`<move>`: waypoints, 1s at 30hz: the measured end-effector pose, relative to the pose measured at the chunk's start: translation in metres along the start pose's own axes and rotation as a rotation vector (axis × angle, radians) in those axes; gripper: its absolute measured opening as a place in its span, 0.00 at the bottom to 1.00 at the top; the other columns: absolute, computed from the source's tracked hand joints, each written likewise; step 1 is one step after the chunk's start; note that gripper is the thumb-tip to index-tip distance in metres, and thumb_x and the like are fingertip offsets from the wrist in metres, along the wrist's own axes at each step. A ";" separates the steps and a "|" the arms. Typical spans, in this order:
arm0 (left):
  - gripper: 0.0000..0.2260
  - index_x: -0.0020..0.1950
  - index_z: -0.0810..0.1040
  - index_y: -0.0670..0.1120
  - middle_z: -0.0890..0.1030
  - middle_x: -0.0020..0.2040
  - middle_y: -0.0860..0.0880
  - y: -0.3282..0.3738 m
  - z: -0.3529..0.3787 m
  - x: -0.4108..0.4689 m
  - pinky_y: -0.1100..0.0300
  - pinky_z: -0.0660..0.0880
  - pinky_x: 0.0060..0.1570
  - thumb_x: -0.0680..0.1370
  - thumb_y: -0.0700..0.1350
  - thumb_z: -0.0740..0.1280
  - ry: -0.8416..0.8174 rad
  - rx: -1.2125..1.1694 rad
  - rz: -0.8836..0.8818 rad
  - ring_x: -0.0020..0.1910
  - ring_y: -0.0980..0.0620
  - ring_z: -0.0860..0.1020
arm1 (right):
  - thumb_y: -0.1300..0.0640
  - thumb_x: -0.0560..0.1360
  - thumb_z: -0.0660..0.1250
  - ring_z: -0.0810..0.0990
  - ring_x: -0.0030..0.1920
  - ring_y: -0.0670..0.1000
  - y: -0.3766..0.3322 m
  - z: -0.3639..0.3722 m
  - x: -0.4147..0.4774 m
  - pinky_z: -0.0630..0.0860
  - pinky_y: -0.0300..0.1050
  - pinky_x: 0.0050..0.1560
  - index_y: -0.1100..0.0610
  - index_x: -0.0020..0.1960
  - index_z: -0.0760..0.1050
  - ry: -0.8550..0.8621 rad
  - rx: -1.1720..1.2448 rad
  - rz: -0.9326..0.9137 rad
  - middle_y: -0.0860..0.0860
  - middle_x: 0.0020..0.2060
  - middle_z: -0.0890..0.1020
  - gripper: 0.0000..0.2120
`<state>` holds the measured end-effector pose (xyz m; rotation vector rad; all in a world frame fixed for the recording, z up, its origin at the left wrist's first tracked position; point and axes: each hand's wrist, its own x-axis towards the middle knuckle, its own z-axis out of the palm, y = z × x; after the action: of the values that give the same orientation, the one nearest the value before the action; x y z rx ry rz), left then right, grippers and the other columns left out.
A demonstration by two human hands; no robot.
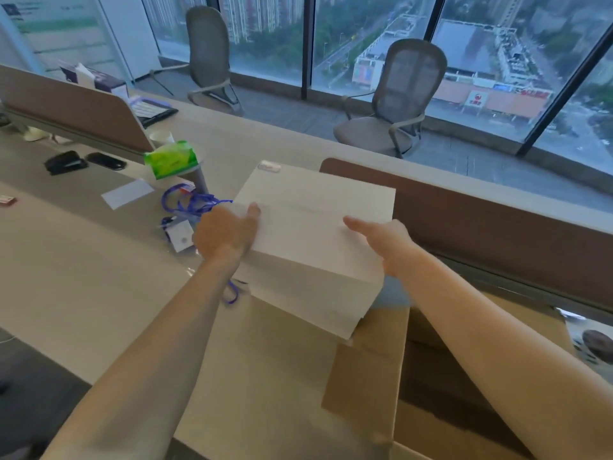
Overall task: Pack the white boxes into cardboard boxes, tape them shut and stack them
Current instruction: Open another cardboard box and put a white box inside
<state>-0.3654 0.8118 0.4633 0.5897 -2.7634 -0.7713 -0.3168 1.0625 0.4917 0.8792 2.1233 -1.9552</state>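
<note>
So the white box (311,234) is up in the air between both hands, tilted a bit and hanging right over the open cardboard box (368,366) on the desk (83,260). The left hand (225,234) grips its left edge with the thumb lying on top. The right hand (388,244) does the same on the right edge, thumb stretched flat along the top. The rest of the fingers on both sides are tucked under or behind the box, so I can't tell how they sit. My take on doing this bit well: level the box first, line its long side up with the opening, and lower it straight down so a corner doesn't catch a standing flap. I'd slide the fingers out from underneath just before it bottoms out. The purple lanyard (189,200) trails close by on the left and could get dragged in.
</note>
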 end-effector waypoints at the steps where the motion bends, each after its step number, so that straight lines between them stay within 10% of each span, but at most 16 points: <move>1: 0.28 0.59 0.81 0.43 0.83 0.55 0.41 0.006 -0.008 -0.007 0.50 0.72 0.50 0.76 0.65 0.59 0.030 -0.011 0.008 0.56 0.38 0.79 | 0.45 0.62 0.82 0.80 0.52 0.55 -0.005 -0.006 -0.008 0.79 0.55 0.57 0.58 0.65 0.69 -0.005 0.004 -0.020 0.52 0.54 0.80 0.39; 6: 0.23 0.59 0.80 0.41 0.82 0.55 0.40 0.052 -0.027 -0.062 0.51 0.70 0.49 0.78 0.59 0.62 0.066 -0.101 0.017 0.57 0.37 0.78 | 0.45 0.69 0.78 0.74 0.48 0.51 -0.016 -0.066 -0.043 0.71 0.50 0.55 0.59 0.66 0.69 0.009 0.007 -0.074 0.47 0.45 0.75 0.34; 10: 0.23 0.58 0.80 0.41 0.82 0.55 0.39 0.096 -0.024 -0.123 0.52 0.68 0.47 0.78 0.58 0.61 0.039 -0.112 0.075 0.56 0.36 0.78 | 0.43 0.68 0.78 0.76 0.56 0.56 -0.005 -0.141 -0.071 0.72 0.56 0.63 0.59 0.68 0.71 0.043 0.025 -0.045 0.52 0.56 0.78 0.36; 19: 0.22 0.52 0.81 0.41 0.82 0.48 0.44 0.142 0.023 -0.265 0.54 0.68 0.45 0.78 0.59 0.61 -0.087 -0.045 0.217 0.47 0.41 0.78 | 0.46 0.71 0.76 0.76 0.43 0.52 0.076 -0.288 -0.115 0.69 0.45 0.32 0.59 0.68 0.68 0.149 0.056 0.048 0.52 0.46 0.76 0.33; 26: 0.21 0.49 0.80 0.42 0.78 0.42 0.46 0.126 0.039 -0.339 0.54 0.67 0.42 0.81 0.59 0.59 -0.126 0.056 0.287 0.43 0.43 0.75 | 0.48 0.75 0.73 0.80 0.42 0.51 0.135 -0.331 -0.130 0.72 0.44 0.33 0.55 0.53 0.75 0.109 0.005 0.070 0.51 0.44 0.80 0.13; 30: 0.23 0.50 0.80 0.40 0.82 0.47 0.41 0.115 0.048 -0.351 0.51 0.72 0.48 0.81 0.59 0.59 -0.202 0.080 0.289 0.52 0.38 0.78 | 0.45 0.73 0.74 0.83 0.47 0.55 0.147 -0.336 -0.122 0.80 0.50 0.48 0.55 0.58 0.77 0.127 -0.027 0.066 0.53 0.50 0.83 0.19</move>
<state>-0.1015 1.0747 0.4516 0.1231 -2.9806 -0.6897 -0.0471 1.3392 0.4721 1.0803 2.1527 -1.8812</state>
